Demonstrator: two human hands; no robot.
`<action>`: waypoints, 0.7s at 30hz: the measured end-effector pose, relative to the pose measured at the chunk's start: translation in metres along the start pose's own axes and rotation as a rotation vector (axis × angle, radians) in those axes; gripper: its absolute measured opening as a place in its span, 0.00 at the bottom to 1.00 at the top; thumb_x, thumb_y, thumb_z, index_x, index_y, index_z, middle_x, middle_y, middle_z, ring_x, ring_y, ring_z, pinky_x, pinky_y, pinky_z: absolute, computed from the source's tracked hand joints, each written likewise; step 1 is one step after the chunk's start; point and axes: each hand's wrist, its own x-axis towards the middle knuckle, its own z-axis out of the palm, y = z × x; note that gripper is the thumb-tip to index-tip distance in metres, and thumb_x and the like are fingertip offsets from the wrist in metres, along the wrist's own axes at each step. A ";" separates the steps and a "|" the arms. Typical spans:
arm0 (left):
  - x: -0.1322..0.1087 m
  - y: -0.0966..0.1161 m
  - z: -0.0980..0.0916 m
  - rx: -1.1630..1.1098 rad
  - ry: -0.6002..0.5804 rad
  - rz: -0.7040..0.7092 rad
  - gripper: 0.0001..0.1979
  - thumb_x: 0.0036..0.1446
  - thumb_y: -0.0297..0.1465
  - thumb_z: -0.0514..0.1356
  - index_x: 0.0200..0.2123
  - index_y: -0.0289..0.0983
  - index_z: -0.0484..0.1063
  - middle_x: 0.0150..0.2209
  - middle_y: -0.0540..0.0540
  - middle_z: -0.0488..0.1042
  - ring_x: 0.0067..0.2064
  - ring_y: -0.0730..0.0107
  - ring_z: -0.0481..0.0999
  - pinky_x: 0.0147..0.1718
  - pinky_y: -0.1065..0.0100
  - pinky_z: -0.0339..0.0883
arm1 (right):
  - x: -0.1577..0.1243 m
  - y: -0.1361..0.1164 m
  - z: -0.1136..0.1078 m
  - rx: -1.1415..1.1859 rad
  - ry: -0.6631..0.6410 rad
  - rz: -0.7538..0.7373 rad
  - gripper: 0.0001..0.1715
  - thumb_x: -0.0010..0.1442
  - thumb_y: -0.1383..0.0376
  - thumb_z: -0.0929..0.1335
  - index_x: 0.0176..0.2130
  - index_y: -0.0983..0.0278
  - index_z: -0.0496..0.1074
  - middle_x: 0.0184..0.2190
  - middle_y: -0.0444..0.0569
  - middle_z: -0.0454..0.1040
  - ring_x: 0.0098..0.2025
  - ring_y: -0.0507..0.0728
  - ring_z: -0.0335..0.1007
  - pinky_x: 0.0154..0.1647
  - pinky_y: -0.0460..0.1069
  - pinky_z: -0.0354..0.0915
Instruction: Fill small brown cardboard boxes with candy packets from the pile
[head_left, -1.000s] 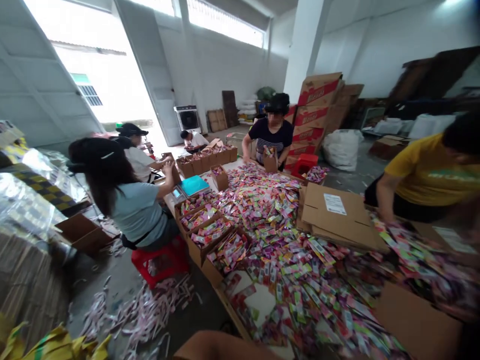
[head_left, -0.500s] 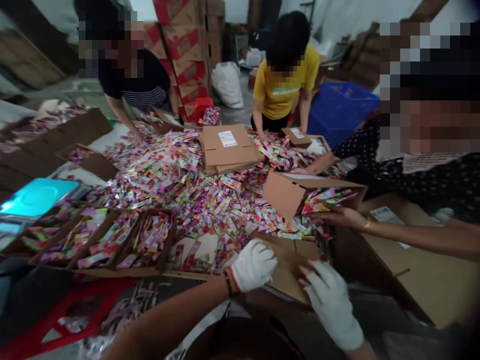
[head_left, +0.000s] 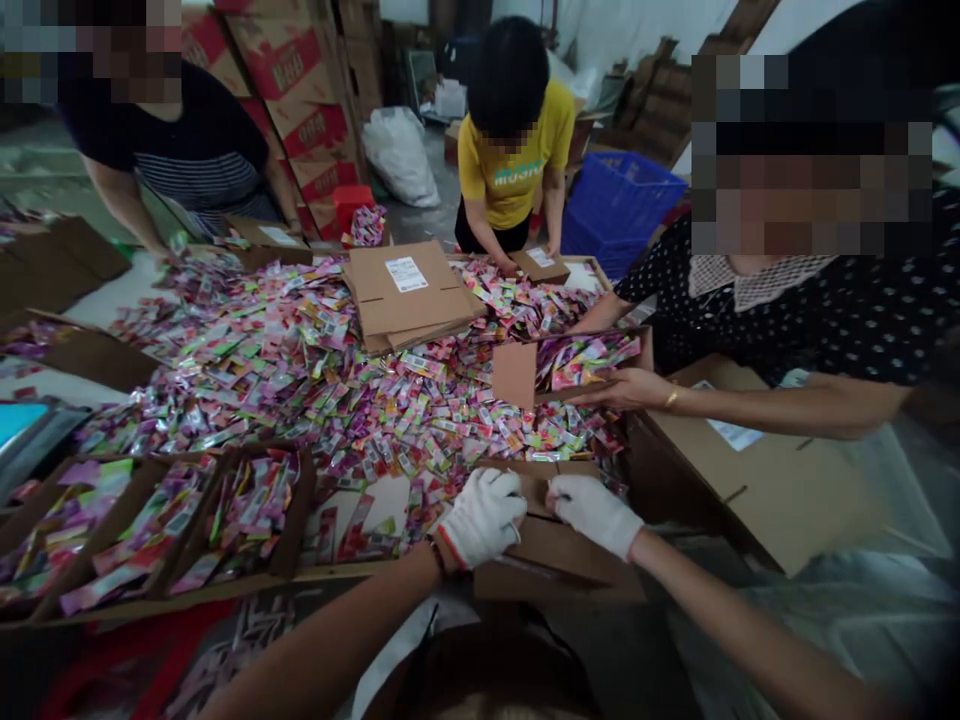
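Observation:
In the head view, a brown cardboard box (head_left: 559, 555) lies at the table's near edge, partly folded, in front of my body. My left hand (head_left: 486, 515), in a white glove with an orange cuff, grips its left side with curled fingers. Across from it my right hand (head_left: 596, 513), also in a white glove, pinches a flap near the box's middle. The fingertips of both are partly hidden. Just beyond the box spreads a heap of small colourful sachets (head_left: 397, 410).
Several open boxes of sachets (head_left: 259, 510) stand in a row at left. Flat cardboard sheets (head_left: 409, 295) lie on the heap. At right a co-worker's hand (head_left: 626, 388) holds a filled box (head_left: 514, 375); more flattened cardboard (head_left: 780, 500) lies nearby. Two other people work across the table.
My right hand has moved left and up, from spread fingers at the box's right side to a pinch on its flap. The co-worker's filled box has turned and tilted. The view has shifted.

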 end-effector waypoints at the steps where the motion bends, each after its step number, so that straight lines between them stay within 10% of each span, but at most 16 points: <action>1: 0.000 0.001 -0.002 -0.011 0.009 -0.019 0.08 0.53 0.34 0.59 0.37 0.40 0.70 0.43 0.49 0.68 0.45 0.63 0.64 0.43 0.60 0.57 | -0.001 0.000 -0.001 0.022 -0.002 0.010 0.10 0.53 0.70 0.63 0.31 0.65 0.74 0.32 0.49 0.75 0.36 0.54 0.69 0.34 0.46 0.57; 9: 0.001 0.007 -0.005 -0.010 -0.030 -0.028 0.11 0.50 0.34 0.60 0.38 0.41 0.69 0.44 0.47 0.66 0.46 0.61 0.64 0.44 0.59 0.59 | 0.000 -0.013 0.007 -0.135 -0.134 0.076 0.08 0.48 0.67 0.68 0.30 0.64 0.77 0.31 0.52 0.76 0.34 0.57 0.70 0.29 0.48 0.53; 21: 0.001 0.009 -0.005 0.141 0.089 0.140 0.25 0.56 0.47 0.52 0.49 0.36 0.68 0.50 0.40 0.65 0.53 0.54 0.62 0.57 0.47 0.48 | -0.004 0.005 0.027 -0.162 0.080 0.122 0.14 0.53 0.71 0.61 0.31 0.61 0.75 0.32 0.54 0.77 0.36 0.60 0.73 0.37 0.52 0.63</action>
